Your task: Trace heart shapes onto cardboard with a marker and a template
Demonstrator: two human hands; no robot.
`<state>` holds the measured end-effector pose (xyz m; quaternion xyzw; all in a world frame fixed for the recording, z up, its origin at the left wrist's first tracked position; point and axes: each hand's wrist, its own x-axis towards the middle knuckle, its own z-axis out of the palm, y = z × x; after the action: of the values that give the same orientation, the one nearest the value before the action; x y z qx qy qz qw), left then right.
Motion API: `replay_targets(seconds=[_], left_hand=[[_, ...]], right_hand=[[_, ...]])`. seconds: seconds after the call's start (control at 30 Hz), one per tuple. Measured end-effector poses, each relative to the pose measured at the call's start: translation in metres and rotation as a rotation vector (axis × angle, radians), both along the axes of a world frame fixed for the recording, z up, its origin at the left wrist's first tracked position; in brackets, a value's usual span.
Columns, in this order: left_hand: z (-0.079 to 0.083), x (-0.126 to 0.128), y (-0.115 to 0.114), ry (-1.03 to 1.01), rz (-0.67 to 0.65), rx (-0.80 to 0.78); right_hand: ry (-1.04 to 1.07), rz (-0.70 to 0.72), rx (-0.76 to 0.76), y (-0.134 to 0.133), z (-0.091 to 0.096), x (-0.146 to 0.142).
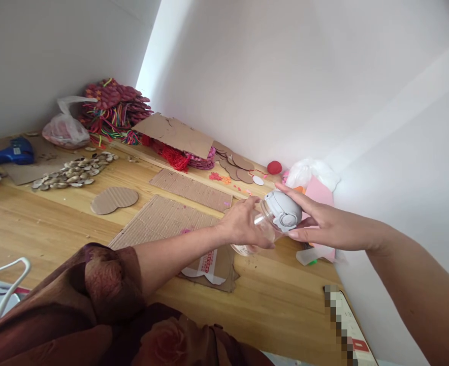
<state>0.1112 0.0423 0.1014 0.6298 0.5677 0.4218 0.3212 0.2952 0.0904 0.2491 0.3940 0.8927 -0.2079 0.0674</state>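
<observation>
A clear water bottle with a grey lid is tilted above the right part of the wooden table, its lid toward the upper right. My left hand wraps round the transparent body. On the lid lies my right hand, thumb below and fingers over the top, closed about it. The lid looks seated on the bottle. Beneath the bottle and my left forearm is a corrugated cardboard sheet with a red-printed white label.
A heart-shaped cardboard piece lies by a pile of shells. At left is a blue glue gun. Tasselled red crafts are stacked at the back. Pink paper and a phone lie on the right.
</observation>
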Motion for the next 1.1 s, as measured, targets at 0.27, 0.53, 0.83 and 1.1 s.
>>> replay_targets(seconds=[0.27, 0.53, 0.83, 1.1], left_hand=[[0.002, -0.003, -0.004, -0.033, 0.002, -0.013], [0.005, -0.005, -0.003, -0.067, -0.018, 0.026], [0.003, -0.012, -0.001, -0.114, -0.068, 0.064], [0.002, -0.012, -0.002, -0.166, -0.185, 0.061]], right_hand=[[-0.125, -0.156, 0.233, -0.006, 0.011, -0.015], [-0.123, 0.108, 0.287, -0.004, 0.015, -0.006], [-0.109, 0.0, 0.421, -0.006, 0.018, -0.006], [-0.18, 0.112, 0.282, -0.003, 0.014, -0.013]])
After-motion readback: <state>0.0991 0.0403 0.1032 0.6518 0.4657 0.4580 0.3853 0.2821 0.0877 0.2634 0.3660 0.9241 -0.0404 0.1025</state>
